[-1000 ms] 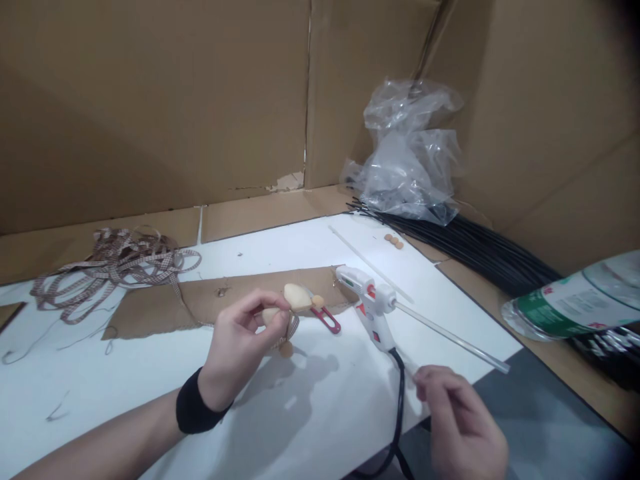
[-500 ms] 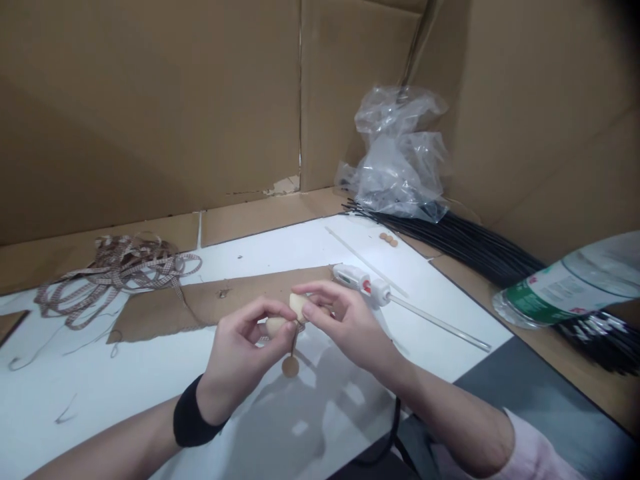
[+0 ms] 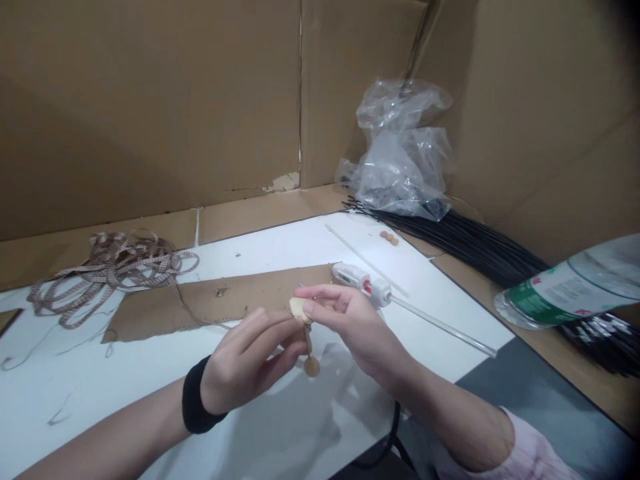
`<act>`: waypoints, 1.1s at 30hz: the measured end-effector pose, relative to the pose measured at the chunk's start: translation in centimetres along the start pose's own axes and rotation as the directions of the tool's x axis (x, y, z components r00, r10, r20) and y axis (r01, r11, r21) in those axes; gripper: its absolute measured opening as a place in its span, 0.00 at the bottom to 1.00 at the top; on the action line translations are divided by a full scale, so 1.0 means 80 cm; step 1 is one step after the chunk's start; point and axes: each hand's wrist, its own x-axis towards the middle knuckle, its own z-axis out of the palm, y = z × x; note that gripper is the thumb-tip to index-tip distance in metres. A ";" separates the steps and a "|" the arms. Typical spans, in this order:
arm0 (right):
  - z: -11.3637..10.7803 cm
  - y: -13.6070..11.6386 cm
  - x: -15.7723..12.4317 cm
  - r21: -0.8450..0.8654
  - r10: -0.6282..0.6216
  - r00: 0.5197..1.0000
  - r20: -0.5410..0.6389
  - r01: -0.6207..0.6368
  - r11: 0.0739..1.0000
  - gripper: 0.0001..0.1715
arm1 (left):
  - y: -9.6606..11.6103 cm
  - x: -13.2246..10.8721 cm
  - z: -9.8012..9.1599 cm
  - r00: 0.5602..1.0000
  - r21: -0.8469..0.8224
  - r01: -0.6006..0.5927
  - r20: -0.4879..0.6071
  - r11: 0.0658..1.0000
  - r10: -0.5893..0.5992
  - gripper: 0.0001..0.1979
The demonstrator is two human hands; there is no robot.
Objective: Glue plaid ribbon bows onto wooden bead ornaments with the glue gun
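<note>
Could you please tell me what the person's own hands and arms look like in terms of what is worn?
Both hands are gloveless. The left hand has a wide black wristband at its wrist; no sleeve shows on that forearm. Above the right hand, a pale pinkish sleeve ends near the elbow.

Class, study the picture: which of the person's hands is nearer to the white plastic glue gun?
Right. The right hand is just in front of the white plastic glue gun, hiding its handle; the left hand is farther off, to the left.
</note>
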 end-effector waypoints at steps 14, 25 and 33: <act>0.003 -0.004 -0.003 -0.318 -0.320 0.938 -0.131 0.266 0.910 0.11 | -0.002 0.021 -0.011 0.699 -0.354 0.708 0.221 0.612 -0.680 0.07; 0.010 0.009 -0.004 -0.465 -0.520 0.851 -0.069 0.434 0.772 0.10 | 0.005 0.025 -0.011 0.622 -0.195 0.780 0.350 0.595 -0.701 0.11; 0.002 0.002 0.005 -0.172 -0.176 0.979 0.100 0.191 0.966 0.25 | -0.002 0.015 -0.005 0.637 -0.223 0.768 0.162 0.601 -0.754 0.10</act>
